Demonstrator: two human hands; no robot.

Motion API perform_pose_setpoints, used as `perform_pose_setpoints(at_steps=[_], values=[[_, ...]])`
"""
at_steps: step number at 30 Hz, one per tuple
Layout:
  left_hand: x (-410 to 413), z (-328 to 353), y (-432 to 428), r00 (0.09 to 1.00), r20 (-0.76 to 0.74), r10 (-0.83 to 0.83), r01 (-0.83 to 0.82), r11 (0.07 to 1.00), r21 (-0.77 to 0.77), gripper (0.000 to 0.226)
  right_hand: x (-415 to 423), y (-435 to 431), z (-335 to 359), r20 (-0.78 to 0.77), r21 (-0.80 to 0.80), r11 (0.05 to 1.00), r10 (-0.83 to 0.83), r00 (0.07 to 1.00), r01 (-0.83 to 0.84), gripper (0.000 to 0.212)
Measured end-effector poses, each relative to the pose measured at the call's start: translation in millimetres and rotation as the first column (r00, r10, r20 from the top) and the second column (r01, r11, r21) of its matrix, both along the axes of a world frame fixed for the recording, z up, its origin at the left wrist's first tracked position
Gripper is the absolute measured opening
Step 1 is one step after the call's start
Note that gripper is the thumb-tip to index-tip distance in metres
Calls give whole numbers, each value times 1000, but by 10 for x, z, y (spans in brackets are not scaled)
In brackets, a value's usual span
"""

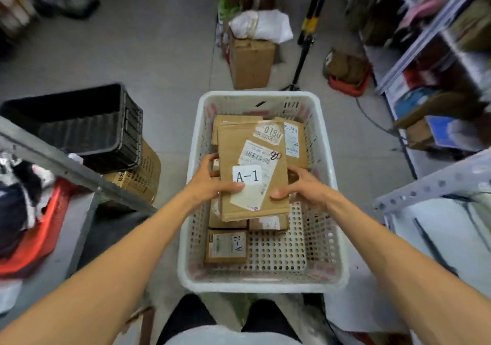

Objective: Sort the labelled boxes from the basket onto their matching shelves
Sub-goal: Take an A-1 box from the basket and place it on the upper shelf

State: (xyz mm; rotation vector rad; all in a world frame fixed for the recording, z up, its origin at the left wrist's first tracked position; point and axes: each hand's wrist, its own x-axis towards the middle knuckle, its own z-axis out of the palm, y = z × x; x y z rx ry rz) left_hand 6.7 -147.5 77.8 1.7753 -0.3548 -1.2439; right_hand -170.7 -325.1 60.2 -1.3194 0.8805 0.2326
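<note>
Basket, white perforated plastic, standing on the grey floor directly ahead of the person's knees; all positions below are given from it. Item held: flat cardboard box marked A-1, over the middle of the basket, uppermost on the pile, turned slightly clockwise, label side up with barcode stickers above the A-1 tag; whether it rests on the boxes beneath or is lifted clear cannot be told. Left hand: forearm bare, reaching in over the near-left corner of the basket, thumb laid flat on the box top at the lower edge of the A-1 tag, fingers curled round the box's left side. Right hand: forearm bare, reaching in over the near-right corner, thumb pressed on the box's lower right top, fingers curled round its right side. Hands apart, one on each flank of the same box. Other contents: small box marked A-2 at the near-left of the basket floor; second A-2 box partly under the held one; third A-2 box toward the far-right. Left of the basket: black crate. Beyond the basket: brown carton. Right of the basket: metal shelf
</note>
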Motion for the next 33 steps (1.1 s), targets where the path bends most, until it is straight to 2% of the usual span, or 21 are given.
perform_pose_setpoints(at_steps=[4, 7, 8, 11, 14, 19, 22, 25, 31, 33], values=[[-45, 371, 148, 999, -5, 36, -36, 992, -118, 105, -94, 176, 436, 79, -71, 997, 22, 997, -16, 87], [-77, 578, 319, 998, -9, 57, -57, 971, -231, 109, -114, 423, 710, 167, -127, 991, -17, 986, 39, 77], [-89, 644, 384, 998, -7, 58, -57, 962, -267, 106, -106, 539, 786, 185, -150, 986, -47, 982, 76, 79], [-110, 788, 611, 999, -21, 39, -44, 945, -323, 100, -111, 940, 972, 229, -251, 960, -66, 971, 124, 105], [-186, 866, 835, 1000, 1, -22, 21, 945, -326, 108, -232, 1365, 1087, 297, -327, 929, -75, 952, 175, 104], [-466, 925, 1165, 993, 10, -118, 115, 934, -338, 116, -659, 1924, 1191, 313, -350, 887, -192, 930, 301, 102], [-703, 953, 1335, 983, 31, -183, 183, 922, -343, 111, -961, 2283, 1246, 359, -332, 864, -254, 898, 378, 84], [-997, 1031, 1532, 965, 40, -259, 257, 903, -344, 102, -1262, 2620, 1304, 406, -336, 831, -297, 864, 443, 77], [-1494, 1108, 1971, 913, 120, -391, 408, 847, -340, 101, -1810, 3253, 1258, 435, -365, 756, -378, 817, 544, 85], [-1739, 1128, 2139, 895, 109, -433, 444, 833, -331, 100, -2078, 3529, 1205, 438, -312, 748, -434, 788, 585, 89]])
